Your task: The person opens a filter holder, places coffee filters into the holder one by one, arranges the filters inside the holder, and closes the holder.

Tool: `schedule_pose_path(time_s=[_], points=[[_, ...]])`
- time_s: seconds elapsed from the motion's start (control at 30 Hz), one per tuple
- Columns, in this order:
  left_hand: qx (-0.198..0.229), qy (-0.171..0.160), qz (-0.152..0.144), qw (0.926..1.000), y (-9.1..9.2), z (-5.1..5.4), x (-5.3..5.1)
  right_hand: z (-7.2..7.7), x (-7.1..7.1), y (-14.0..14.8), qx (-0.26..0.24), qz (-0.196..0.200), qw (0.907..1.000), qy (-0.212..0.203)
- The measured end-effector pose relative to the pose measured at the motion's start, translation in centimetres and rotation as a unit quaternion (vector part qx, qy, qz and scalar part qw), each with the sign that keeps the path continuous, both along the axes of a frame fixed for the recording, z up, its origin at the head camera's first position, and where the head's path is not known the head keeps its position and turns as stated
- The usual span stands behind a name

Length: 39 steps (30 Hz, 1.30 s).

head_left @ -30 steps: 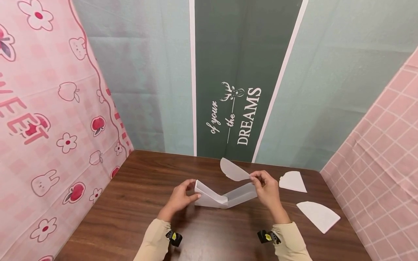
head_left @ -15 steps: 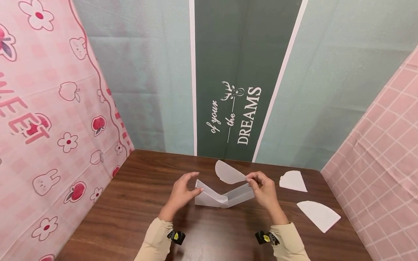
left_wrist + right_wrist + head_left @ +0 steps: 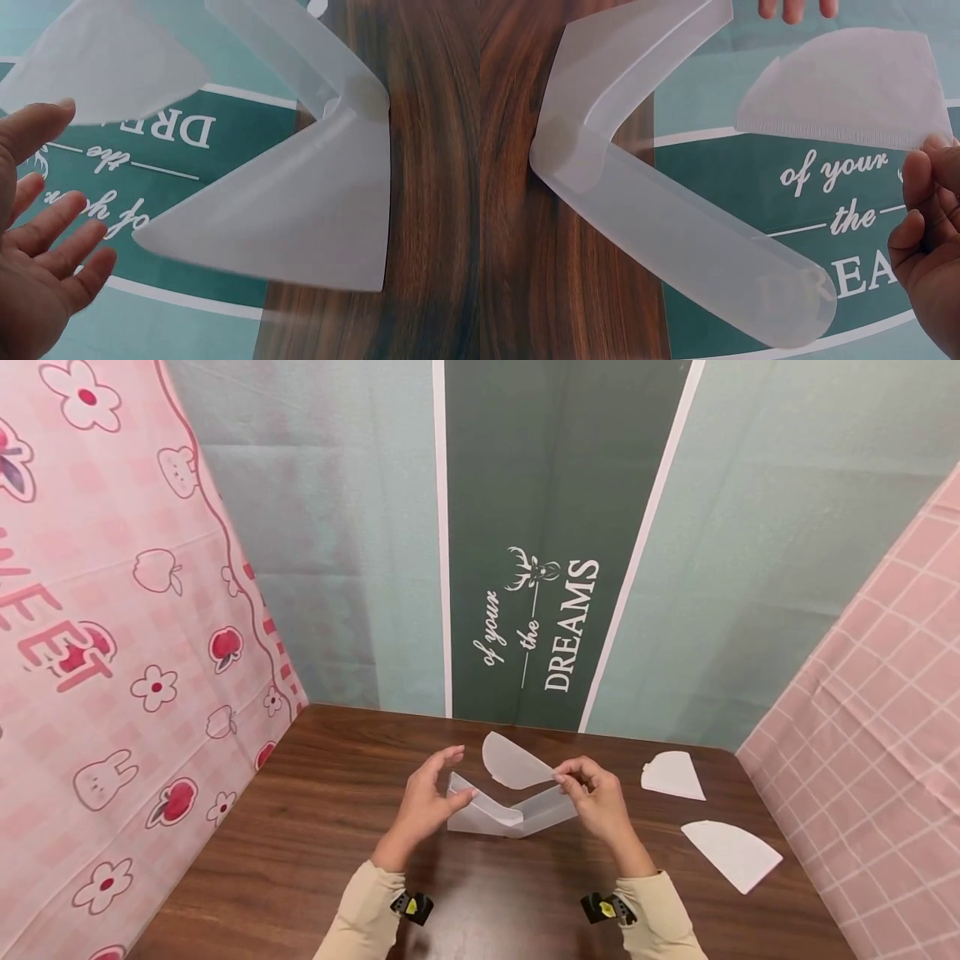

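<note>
Paper filter (image 3: 517,762) is pinched at one corner by the right hand (image 3: 597,795), held up between it and the left hand (image 3: 425,797), whose fingers are spread apart just beside one end of a translucent angled holder (image 3: 478,820).

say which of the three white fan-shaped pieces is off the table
The held piece, pinched at one corner by the right grip; the far piece and near piece lie on the table.
</note>
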<state>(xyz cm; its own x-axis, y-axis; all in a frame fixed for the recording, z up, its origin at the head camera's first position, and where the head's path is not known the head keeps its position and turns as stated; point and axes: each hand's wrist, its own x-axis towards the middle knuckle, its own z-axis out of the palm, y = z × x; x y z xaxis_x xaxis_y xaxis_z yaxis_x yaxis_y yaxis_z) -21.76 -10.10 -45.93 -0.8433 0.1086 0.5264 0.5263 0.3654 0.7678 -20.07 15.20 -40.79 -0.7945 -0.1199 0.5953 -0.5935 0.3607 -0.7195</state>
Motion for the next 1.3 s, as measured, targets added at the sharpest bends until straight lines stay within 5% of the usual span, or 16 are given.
schedule_pose_path(time_s=[0.3,0.47,0.87,1.3], points=[[0.069,-0.054,-0.057,0.9946,1.0,-0.1,0.0,0.1,0.0,-0.7,-0.034,0.034,0.9987,-0.019],[0.095,-0.080,-0.086,0.9885,1.5,1.3,1.1,0.0,0.1,-1.0,-0.040,0.046,0.9978,-0.026],[0.091,-0.052,-0.010,0.9944,2.5,2.1,2.0,0.0,0.3,-1.2,-0.055,0.003,0.9977,-0.039],[0.084,-0.052,0.001,0.9951,2.2,2.0,2.1,0.0,0.4,-1.4,-0.043,-0.008,0.9978,-0.049]])
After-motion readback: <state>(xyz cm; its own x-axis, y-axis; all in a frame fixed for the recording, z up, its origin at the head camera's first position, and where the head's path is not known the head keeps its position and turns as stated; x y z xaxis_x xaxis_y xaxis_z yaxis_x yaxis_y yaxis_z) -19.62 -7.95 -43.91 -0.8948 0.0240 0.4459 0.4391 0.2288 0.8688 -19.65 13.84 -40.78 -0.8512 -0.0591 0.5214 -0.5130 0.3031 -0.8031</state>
